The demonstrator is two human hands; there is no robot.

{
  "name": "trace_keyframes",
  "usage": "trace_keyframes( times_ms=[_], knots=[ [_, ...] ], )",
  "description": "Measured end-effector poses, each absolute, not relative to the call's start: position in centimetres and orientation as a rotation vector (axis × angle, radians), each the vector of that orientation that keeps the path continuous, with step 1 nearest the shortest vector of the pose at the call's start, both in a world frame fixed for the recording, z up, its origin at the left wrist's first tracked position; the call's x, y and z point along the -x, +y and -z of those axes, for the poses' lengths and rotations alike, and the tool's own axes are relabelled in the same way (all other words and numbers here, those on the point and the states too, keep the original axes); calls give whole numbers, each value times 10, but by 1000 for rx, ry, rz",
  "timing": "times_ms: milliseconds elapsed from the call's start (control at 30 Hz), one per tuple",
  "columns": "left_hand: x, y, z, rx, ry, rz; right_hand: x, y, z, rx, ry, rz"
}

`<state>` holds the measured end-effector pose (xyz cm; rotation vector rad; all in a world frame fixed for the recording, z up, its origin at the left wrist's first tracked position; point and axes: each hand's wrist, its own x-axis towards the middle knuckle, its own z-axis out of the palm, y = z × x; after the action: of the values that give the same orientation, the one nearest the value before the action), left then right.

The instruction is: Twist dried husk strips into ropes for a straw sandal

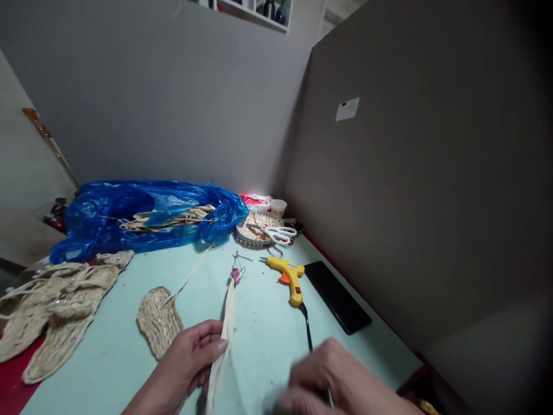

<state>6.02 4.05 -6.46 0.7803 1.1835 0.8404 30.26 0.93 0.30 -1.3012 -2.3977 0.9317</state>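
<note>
A flat pale strip of plant fibre [228, 323] runs toward me from a small pink binder clip [236, 275], which grips its far end at a metal hook on the table. My left hand [196, 354] is closed on this strip, pinching it between thumb and fingers. Low in the picture, my right hand [324, 374] is over the table to the right of the strip, apart from it. Motion smears its curled fingers, so what they hold, if anything, is unclear. Just left of my left hand lies a woven sole-shaped piece [159, 320] with a cord trailing from it.
A yellow glue gun [289, 276] with a black cable lies right of centre, beside a black phone [337, 297]. Scissors [280, 233] rest on a round basket [246, 236]. A blue plastic bag [108, 202] of fibre strips stands behind. Woven sandals [64, 323] lie left.
</note>
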Motion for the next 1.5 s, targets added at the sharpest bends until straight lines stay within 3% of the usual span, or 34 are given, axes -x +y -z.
trace_keyframes(
  times_ms=[167,267,700,1033,1267,1500],
  knots=[
    [-63,40,66,-873,1070,-842,-257,65,23,1169,-1510,-1644],
    [-62,39,71,-997,1133,-822,-225,93,46,1098,-1401,-1736],
    [-63,101,59,-996,1237,-891,-225,106,69,1105,-1519,-1659],
    [-69,97,53,-854,1121,-843,-228,102,68,1209,-1513,-1677],
    [-73,96,52,-896,1213,-786,-229,105,63,1352,-1670,-1371],
    [-73,94,53,-855,1193,-825,-228,105,69,1345,-1697,-1373]
  ],
)
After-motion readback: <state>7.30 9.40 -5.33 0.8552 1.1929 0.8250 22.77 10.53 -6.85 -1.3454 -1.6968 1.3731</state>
